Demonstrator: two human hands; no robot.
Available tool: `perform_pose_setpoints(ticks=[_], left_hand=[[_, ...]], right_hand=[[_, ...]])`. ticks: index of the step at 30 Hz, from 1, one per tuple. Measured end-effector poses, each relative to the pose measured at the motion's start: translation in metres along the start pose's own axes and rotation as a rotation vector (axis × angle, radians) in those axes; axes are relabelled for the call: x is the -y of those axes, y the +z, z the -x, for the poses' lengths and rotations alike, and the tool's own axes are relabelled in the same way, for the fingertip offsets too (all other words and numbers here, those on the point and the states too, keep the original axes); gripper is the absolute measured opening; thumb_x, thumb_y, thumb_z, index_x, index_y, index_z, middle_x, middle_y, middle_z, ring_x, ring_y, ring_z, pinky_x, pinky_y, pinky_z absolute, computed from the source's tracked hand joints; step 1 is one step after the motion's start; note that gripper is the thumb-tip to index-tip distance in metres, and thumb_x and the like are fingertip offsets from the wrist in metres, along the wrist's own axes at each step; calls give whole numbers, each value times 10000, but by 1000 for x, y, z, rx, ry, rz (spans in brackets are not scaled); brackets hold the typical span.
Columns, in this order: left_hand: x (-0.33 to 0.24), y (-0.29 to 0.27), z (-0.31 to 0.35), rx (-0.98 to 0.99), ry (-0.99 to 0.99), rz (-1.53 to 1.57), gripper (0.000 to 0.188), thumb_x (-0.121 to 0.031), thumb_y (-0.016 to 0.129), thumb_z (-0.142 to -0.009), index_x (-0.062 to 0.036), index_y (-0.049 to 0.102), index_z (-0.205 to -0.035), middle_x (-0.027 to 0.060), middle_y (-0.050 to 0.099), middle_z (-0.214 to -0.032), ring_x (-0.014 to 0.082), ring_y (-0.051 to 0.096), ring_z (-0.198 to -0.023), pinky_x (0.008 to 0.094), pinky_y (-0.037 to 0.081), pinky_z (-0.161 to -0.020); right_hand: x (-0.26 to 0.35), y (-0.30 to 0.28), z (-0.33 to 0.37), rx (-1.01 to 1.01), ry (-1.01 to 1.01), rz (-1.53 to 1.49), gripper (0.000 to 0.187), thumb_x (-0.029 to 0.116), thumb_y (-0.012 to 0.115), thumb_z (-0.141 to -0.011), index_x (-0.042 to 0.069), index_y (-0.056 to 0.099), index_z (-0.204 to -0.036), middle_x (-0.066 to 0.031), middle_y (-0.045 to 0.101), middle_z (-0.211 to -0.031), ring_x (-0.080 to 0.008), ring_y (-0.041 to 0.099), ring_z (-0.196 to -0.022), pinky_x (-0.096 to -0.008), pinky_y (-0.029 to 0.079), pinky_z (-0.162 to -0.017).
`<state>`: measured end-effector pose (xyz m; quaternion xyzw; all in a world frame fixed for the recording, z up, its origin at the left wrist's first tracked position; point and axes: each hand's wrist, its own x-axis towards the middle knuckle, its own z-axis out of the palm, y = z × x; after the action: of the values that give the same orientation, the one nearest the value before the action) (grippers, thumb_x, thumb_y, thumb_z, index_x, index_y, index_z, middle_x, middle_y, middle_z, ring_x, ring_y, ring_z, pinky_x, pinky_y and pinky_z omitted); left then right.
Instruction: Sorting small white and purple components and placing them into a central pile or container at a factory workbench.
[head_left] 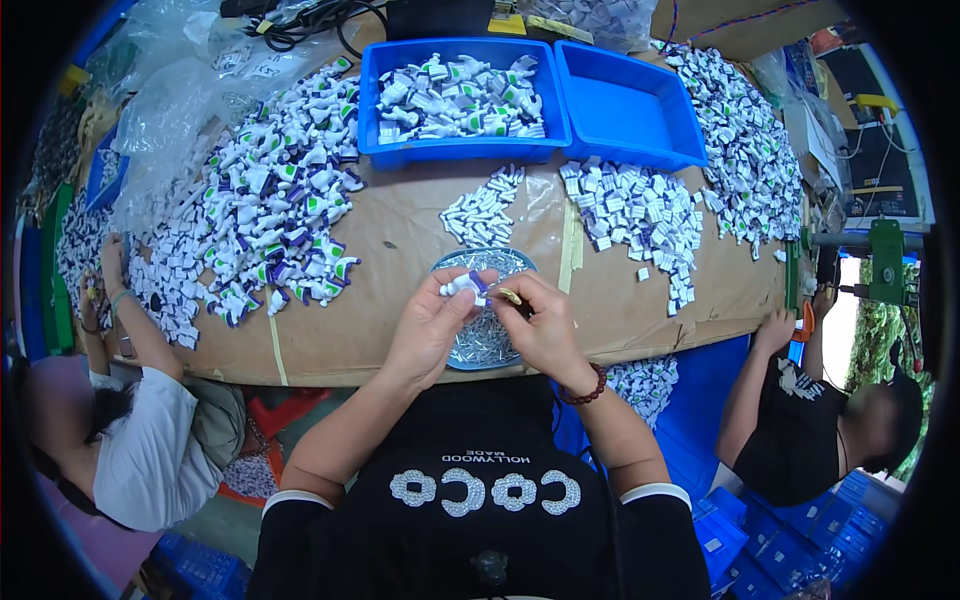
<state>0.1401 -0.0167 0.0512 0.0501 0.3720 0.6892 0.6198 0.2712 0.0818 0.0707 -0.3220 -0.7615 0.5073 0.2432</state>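
Observation:
Between the fingertips of my left hand (433,330) is a small white and purple plastic toy part (465,285), held over a blue-rimmed tray (485,366) of small silvery metal pieces, which look like screws. Close against that part, my right hand (540,325) is closed in a pinch. A small yellow-and-dark thing (511,297) shows at its fingers, its kind too small to make out. Just beyond the tray lies a pile of slim white pieces (482,208).
Assembled white, purple and green toy parts (275,200) are heaped at left; more fill a blue bin (465,152). Beside it stands another blue bin (630,105). White and purple pieces (640,215) pile at right. Co-workers (140,440) (810,430) sit either side.

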Motion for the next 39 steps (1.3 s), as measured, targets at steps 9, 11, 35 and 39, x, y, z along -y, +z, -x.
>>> perform_pose_setpoints(ticks=[9, 11, 35, 39], left_hand=[[1, 3, 1, 52, 102, -131, 261, -126, 552, -953, -41, 469, -1185, 161, 581, -1222, 199, 567, -1096, 350, 427, -983], [1, 4, 0, 52, 105, -129, 259, -128, 552, -953, -46, 470, -1185, 157, 581, -1222, 197, 565, -1097, 346, 425, -983], [4, -8, -3, -10, 79, -33, 229, -83, 537, -954, -72, 488, -1177, 141, 608, -1134, 195, 595, -1048, 323, 494, -902], [-6, -7, -6, -51, 89, -33, 218, -72, 519, -961, -67, 491, -1176, 161, 615, -1113, 221, 631, -999, 304, 535, -841]], right_hand=[[-1, 3, -1, -25, 2, 8, 67, 14, 661, -795, -11, 608, -826, -126, 575, -755, -246, 564, -621, -335, 428, -547], [0, 4, -1, -39, -25, 22, 69, 6, 659, -792, -9, 599, -824, -126, 569, -753, -248, 560, -618, -336, 426, -545], [-8, 8, -6, -34, 130, -353, 120, 28, 675, -830, 4, 606, -926, -42, 687, -853, -53, 545, -643, -228, 445, -562], [-23, -16, -31, 10, 63, -111, 96, 37, 682, -816, 11, 617, -881, -81, 685, -848, -139, 623, -686, -279, 477, -606]])
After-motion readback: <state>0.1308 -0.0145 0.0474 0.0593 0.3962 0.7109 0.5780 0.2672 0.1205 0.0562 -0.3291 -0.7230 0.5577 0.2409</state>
